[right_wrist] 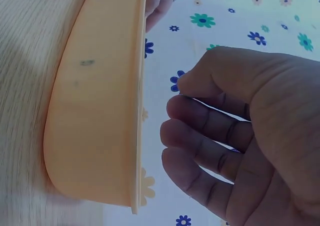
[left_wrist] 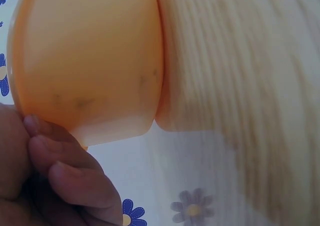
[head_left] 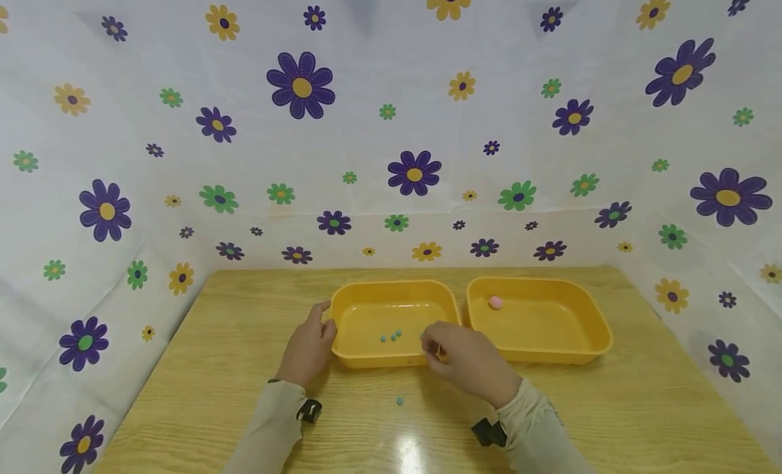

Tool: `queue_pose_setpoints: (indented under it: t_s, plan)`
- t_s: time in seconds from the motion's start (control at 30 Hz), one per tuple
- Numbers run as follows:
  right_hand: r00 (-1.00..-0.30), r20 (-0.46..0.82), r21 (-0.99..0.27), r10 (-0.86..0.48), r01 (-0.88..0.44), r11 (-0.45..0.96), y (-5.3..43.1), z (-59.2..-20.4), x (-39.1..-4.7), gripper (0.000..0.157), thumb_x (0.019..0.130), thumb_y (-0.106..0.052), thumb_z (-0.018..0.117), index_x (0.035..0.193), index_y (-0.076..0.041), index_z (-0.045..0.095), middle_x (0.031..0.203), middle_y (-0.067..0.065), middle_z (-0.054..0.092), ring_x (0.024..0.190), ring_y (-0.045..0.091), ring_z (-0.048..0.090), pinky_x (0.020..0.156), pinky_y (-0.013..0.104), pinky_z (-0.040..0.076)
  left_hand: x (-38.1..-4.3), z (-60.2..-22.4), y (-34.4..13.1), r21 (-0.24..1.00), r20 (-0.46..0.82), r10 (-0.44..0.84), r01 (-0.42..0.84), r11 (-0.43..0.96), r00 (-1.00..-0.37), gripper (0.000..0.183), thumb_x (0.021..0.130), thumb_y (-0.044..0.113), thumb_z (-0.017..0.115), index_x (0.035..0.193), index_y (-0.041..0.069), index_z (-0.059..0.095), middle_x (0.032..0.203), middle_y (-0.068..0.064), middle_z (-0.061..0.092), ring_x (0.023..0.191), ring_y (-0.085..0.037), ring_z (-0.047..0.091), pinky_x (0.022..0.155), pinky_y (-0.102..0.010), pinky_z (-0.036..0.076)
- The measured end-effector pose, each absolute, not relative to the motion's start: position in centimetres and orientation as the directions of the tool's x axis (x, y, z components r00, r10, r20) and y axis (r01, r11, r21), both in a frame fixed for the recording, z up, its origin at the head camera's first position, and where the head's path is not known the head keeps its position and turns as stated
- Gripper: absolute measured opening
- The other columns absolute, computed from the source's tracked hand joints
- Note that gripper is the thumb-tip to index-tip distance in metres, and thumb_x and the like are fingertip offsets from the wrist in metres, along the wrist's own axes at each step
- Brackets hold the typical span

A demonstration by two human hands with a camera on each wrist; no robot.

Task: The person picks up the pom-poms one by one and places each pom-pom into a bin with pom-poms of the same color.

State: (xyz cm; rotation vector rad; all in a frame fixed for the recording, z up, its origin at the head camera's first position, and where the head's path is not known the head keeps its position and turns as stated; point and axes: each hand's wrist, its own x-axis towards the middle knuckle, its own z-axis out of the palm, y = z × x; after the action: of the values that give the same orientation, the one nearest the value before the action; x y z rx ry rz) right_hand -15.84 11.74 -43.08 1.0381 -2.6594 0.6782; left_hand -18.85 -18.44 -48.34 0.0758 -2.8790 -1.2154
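The left yellow tray [head_left: 366, 359] holds several small blue beads [head_left: 394, 337]. At its left end, my left hand [head_left: 308, 345] grips the rim; the left wrist view shows curled fingers [left_wrist: 82, 183] against the tray's edge [left_wrist: 90, 61]. My right hand [head_left: 467, 358] is over the tray's right front part, fingers bent. A blue bead [head_left: 421, 336] shows right beside its fingertips. In the right wrist view the right hand [right_wrist: 235, 136] hovers above the tray rim [right_wrist: 137, 136], thumb near the index finger. The thumb hides whether anything lies between them.
A second yellow tray [head_left: 550, 356] stands on the right, with a pink ball [head_left: 495, 302] inside. One loose blue bead [head_left: 400, 400] lies on the wooden table [head_left: 354, 433] in front of the left tray. A flowered white cloth [head_left: 366, 141] hangs around the back and sides.
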Motion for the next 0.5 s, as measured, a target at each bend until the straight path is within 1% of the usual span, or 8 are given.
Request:
queue_pose_setpoints:
  t_s: [0.13, 0.23, 0.33, 0.5]
  plan:
    - [-0.708, 0.413, -0.325, -0.573, -0.702, 0.633, 11.9, -43.16, -15.94, 0.015, 0.085, 0.0, 0.073, 0.091, -0.012, 0.066, 0.09, -0.002, 0.069, 0.073, 0.01, 0.061, 0.059, 0.019, 0.047, -18.93, -48.58, -18.57, 0.72, 0.012, -0.046, -0.024, 0.693, -0.999, 0.049, 0.11, 0.023, 0.042, 0.157, 0.008, 0.037, 0.08, -0.005, 0.061, 0.064, -0.016, 0.05, 0.061, -0.031, 0.043]
    - [-0.708, 0.43, -0.335, -0.56, -0.701, 0.63, 12.06, -43.13, -16.05, 0.017, 0.084, 0.0, 0.073, 0.092, -0.013, 0.065, 0.092, -0.002, 0.07, 0.073, 0.01, 0.061, 0.06, 0.019, 0.047, -18.94, -48.64, -18.66, 0.722, 0.018, -0.035, -0.011, 0.691, -0.999, 0.049, 0.111, 0.022, 0.042, 0.158, 0.008, 0.037, 0.079, -0.005, 0.062, 0.062, -0.015, 0.05, 0.059, -0.031, 0.042]
    - [-0.72, 0.44, -0.344, -0.537, -0.688, 0.639, 12.28, -43.09, -16.17, 0.019, 0.083, 0.001, 0.073, 0.091, -0.013, 0.065, 0.09, -0.003, 0.068, 0.074, 0.011, 0.062, 0.062, 0.021, 0.049, -18.96, -48.63, -18.71, 0.725, 0.014, -0.031, -0.011, 0.688, -0.999, 0.049, 0.111, 0.022, 0.041, 0.158, 0.008, 0.036, 0.072, -0.004, 0.056, 0.059, -0.015, 0.047, 0.057, -0.031, 0.04]
    - [-0.739, 0.453, -0.339, -0.499, -0.661, 0.67, 12.63, -42.91, -16.31, 0.019, 0.082, 0.0, 0.075, 0.091, -0.014, 0.064, 0.086, -0.006, 0.063, 0.075, 0.014, 0.063, 0.064, 0.023, 0.051, -18.93, -48.61, -18.68, 0.722, 0.016, -0.032, -0.011, 0.692, -0.999, 0.049, 0.11, 0.022, 0.042, 0.157, 0.008, 0.037, 0.079, -0.005, 0.062, 0.064, -0.016, 0.051, 0.061, -0.032, 0.043]
